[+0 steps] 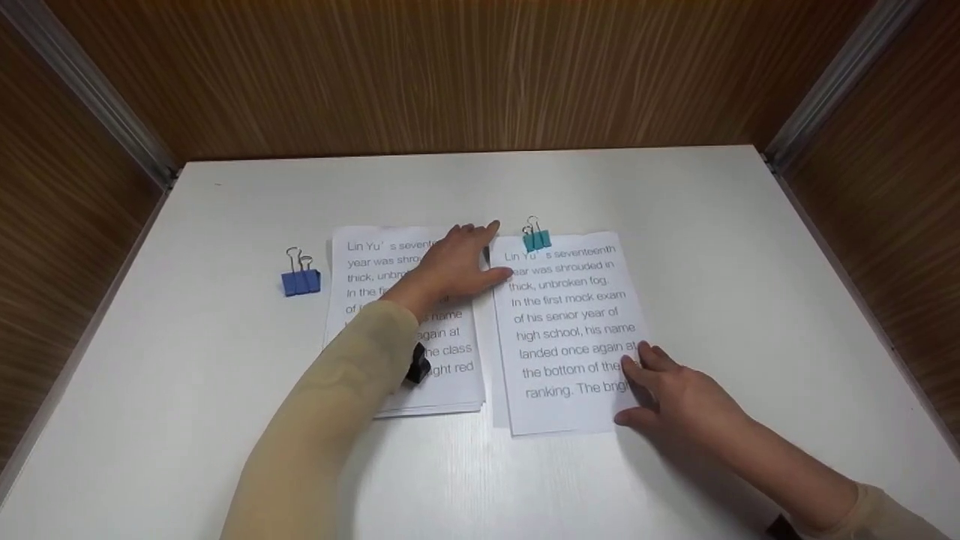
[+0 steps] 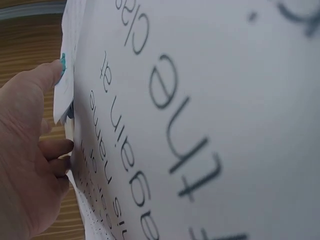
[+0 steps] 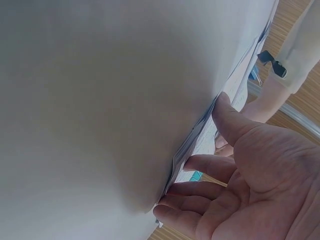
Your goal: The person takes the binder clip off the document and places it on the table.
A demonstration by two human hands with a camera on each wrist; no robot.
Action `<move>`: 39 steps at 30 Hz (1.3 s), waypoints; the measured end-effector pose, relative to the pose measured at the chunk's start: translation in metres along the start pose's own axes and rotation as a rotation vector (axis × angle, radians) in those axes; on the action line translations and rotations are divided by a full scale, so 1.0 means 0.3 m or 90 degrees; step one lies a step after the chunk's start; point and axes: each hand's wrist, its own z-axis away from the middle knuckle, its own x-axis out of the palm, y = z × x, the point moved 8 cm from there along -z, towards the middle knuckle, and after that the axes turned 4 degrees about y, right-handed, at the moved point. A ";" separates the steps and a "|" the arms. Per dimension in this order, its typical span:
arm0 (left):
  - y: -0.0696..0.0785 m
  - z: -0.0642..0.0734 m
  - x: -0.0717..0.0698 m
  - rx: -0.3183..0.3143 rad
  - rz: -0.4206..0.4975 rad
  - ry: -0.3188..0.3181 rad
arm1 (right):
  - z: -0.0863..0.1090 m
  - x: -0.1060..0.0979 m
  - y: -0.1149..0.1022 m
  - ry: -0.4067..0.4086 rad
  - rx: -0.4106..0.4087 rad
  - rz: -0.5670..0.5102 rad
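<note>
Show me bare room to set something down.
The white tabletop is bare left of the blue metal binder clip, and behind the teal metal clip and both white paper stacks, up to the brown striped panel. The middle is crowded: the left hand lies over the left stack, the right hand touches the right stack.

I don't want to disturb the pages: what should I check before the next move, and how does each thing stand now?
1. Right hand at the right stack's outer edge: ok.
2. Right stack squared: not ok; its layers don't line up at the lower left.
3. Teal clip clamped on the right stack: cannot tell; it sits at the top edge.
4. Left hand clear above the left stack: not ok; it covers the upper right corner.
5. Blue clip apart from the papers: ok.
</note>
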 end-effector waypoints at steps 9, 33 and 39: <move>0.012 0.005 0.007 -0.003 0.038 0.000 | 0.003 0.008 0.010 -0.014 -0.001 0.007; 0.043 -0.012 0.003 -0.022 0.453 0.005 | 0.012 -0.004 0.008 0.007 -0.016 0.010; 0.053 -0.019 0.018 -0.032 0.498 0.000 | 0.009 -0.003 0.008 -0.004 -0.011 0.012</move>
